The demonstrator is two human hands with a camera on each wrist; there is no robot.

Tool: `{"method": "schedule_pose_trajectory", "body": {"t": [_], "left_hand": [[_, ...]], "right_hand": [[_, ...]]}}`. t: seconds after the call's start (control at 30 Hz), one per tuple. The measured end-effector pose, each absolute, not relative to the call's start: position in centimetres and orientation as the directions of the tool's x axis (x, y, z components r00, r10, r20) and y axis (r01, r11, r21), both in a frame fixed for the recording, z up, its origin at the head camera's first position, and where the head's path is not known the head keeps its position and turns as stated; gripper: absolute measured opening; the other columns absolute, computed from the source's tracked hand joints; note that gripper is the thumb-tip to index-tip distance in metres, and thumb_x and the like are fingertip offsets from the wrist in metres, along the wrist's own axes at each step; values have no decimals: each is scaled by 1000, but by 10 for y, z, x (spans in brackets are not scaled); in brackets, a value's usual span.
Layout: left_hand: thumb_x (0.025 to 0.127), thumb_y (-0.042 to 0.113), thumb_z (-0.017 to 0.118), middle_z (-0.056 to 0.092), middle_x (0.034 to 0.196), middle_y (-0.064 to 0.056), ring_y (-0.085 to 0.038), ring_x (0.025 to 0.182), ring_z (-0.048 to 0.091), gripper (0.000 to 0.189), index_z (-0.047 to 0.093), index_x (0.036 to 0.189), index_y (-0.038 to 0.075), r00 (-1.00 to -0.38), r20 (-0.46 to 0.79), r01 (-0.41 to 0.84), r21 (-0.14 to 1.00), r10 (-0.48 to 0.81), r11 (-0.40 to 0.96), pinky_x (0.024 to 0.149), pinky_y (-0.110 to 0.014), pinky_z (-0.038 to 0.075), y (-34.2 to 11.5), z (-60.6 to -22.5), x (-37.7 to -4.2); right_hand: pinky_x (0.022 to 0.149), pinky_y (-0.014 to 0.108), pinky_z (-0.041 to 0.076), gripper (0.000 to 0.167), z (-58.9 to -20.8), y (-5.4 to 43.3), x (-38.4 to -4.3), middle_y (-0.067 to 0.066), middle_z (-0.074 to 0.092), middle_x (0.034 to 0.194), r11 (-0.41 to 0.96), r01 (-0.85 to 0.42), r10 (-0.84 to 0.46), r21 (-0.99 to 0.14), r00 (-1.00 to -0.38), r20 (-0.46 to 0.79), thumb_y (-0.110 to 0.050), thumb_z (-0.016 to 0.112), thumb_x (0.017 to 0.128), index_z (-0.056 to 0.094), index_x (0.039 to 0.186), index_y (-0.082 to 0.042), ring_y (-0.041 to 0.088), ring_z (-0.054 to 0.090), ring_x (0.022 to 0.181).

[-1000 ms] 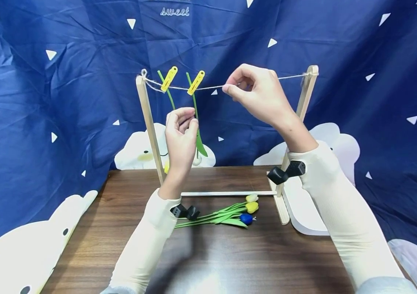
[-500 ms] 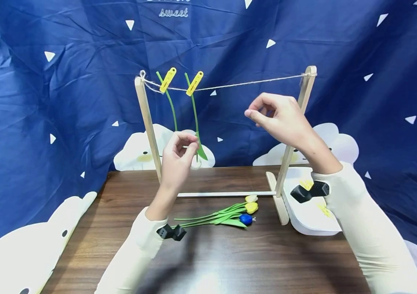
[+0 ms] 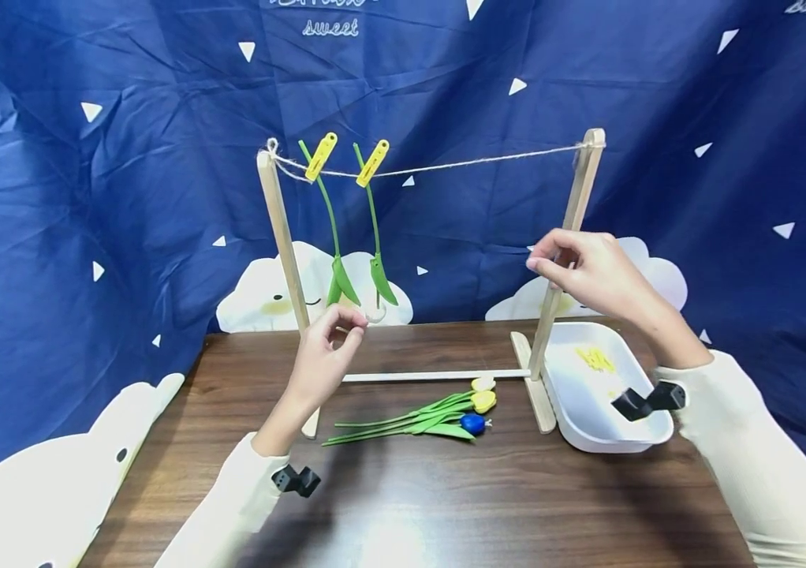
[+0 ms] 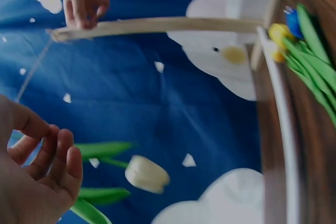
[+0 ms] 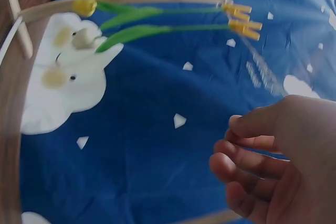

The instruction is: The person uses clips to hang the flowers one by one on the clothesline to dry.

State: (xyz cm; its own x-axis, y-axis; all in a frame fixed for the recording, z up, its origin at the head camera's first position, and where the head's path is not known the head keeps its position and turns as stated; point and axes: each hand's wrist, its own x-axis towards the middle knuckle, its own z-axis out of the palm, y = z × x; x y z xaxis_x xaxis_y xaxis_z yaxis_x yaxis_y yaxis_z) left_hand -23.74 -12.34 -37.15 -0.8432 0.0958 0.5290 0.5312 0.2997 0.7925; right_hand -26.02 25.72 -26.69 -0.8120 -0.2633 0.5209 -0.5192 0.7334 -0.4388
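Note:
Two artificial tulips hang head down from a string [image 3: 474,162], each stem clipped by a yellow clothespin [image 3: 321,157]; the other clothespin [image 3: 372,163] is to its right. In the right wrist view one bloom is a yellow tulip [image 5: 85,7], the other a white tulip [image 5: 83,39]. My left hand [image 3: 325,347], fingers loosely curled, is just below the hanging leaves and holds nothing. Near the right post, my right hand [image 3: 591,272] is in the air with relaxed, bent fingers and nothing between them. Much of the yellow bloom is hidden in the head view.
The string spans two wooden posts, a left post [image 3: 282,229] and a right post [image 3: 566,252], joined low by a white bar [image 3: 438,376]. Several tulips [image 3: 438,418] lie on the wooden table [image 3: 403,505]. At right, a white basin [image 3: 573,418] contains several yellow clothespins [image 3: 595,360].
The right hand has left the string and moved down and right towards the basin side. My left hand has dropped away from the hanging stems, down and left.

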Motion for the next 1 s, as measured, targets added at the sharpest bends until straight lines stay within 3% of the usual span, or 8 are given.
{"method": "schedule_pose_trajectory", "body": {"t": [0.27, 0.53, 0.83, 1.0], "left_hand": [[97, -4, 64, 70, 97, -10, -16, 85, 63, 14, 71, 103, 6, -882, 455, 462, 786, 123, 409, 74, -23, 52, -145, -413, -237], [94, -5, 66, 70, 92, -6, -12, 80, 62, 15, 69, 103, 7, -893, 411, 445, 745, 183, 497, 74, -25, 55, -157, -446, -245], [96, 4, 69, 70, 94, 3, -10, 83, 60, 11, 70, 105, 10, -909, 272, 417, 568, 316, 710, 78, -30, 52, -175, -473, -250], [93, 4, 72, 69, 99, 4, -11, 89, 63, 15, 73, 104, 13, -904, 217, 426, 436, 367, 792, 83, -37, 55, -182, -487, -250]], "right_hand": [[53, 18, 46, 7, -309, 301, -274, 4, 71, 74, 737, -492, -301, -463, -853, 427, -10, 73, 100, 77, 95, -6, 7, 60, 55], [53, 24, 50, 11, -339, 336, -293, 6, 74, 77, 803, -357, -246, -476, -928, 281, -10, 69, 101, 75, 95, -3, 8, 61, 55], [57, 29, 50, 18, -381, 363, -317, 17, 75, 95, 808, -194, -183, -557, -980, 76, -10, 62, 104, 72, 107, 4, 19, 67, 70], [54, 29, 47, 15, -404, 373, -332, 15, 73, 92, 825, -162, -164, -541, -985, 44, -10, 65, 101, 70, 104, 4, 17, 65, 70]]}}
